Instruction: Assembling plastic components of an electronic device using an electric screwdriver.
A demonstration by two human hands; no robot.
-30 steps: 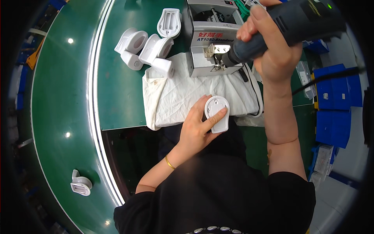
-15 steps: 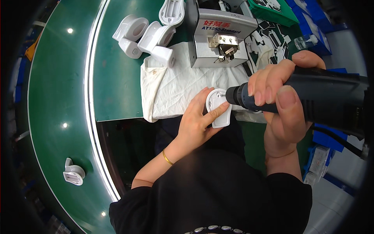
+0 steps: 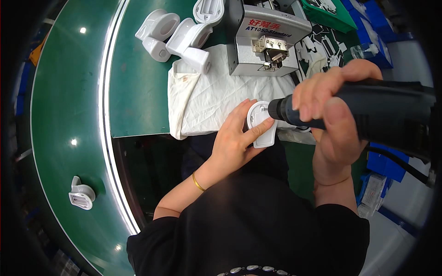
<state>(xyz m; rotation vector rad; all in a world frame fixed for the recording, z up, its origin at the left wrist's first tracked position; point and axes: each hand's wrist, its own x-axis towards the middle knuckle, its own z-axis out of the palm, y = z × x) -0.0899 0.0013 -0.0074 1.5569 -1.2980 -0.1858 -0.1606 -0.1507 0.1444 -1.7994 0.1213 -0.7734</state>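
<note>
My left hand (image 3: 233, 136) is closed round a white plastic housing (image 3: 263, 132), its thumb lying across the flat face. That face has a rounded upper end with a recess in it. In my right hand (image 3: 335, 110) is a black electric screwdriver (image 3: 384, 110), held almost level, its cord hanging down at the right. The driver's ribbed nose points left, and its thin bit reaches into the recess at the housing's rounded end. Whether a screw sits under the tip is too small to tell. Both hands are over the near edge of a white cloth (image 3: 216, 96).
Behind the cloth stands a grey metal machine (image 3: 267, 50). Several white housings (image 3: 189, 41) lie at its left. Small black and white parts (image 3: 324, 48) and a green bin (image 3: 329, 16) are at the right. One white housing (image 3: 82, 194) rests on the green belt (image 3: 69, 119) at left.
The view has shifted slightly, and the lone housing on the belt appears a little higher and further left. Both hands keep their holds, with the bit still at the housing's recess.
</note>
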